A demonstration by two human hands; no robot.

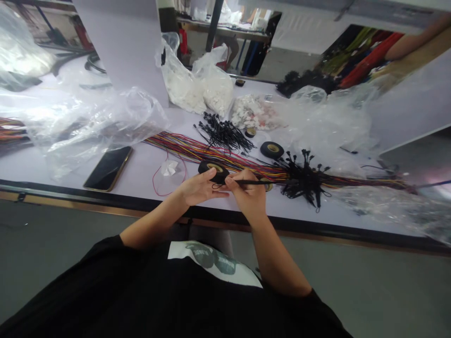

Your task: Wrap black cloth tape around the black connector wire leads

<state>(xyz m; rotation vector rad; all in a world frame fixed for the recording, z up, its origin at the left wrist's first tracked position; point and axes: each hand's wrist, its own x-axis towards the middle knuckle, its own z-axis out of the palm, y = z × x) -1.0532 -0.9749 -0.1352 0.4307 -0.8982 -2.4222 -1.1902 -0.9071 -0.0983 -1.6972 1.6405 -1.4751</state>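
My left hand (199,188) is closed around a roll of black tape (213,170) near the table's front edge. Right beside it, my right hand (248,190) pinches a thin black-wrapped wire bundle (260,182) that runs off to the right. That bundle ends in a cluster of black connectors (305,180). A long band of multicoloured wires (197,149) lies on the table just behind both hands.
A phone (108,168) lies face up at the left. A second black tape roll (272,149), a pile of black cable ties (225,134), bags of white parts (197,89) and crumpled clear plastic (88,117) cover the white table (141,173). Another person's arm (416,40) shows at far right.
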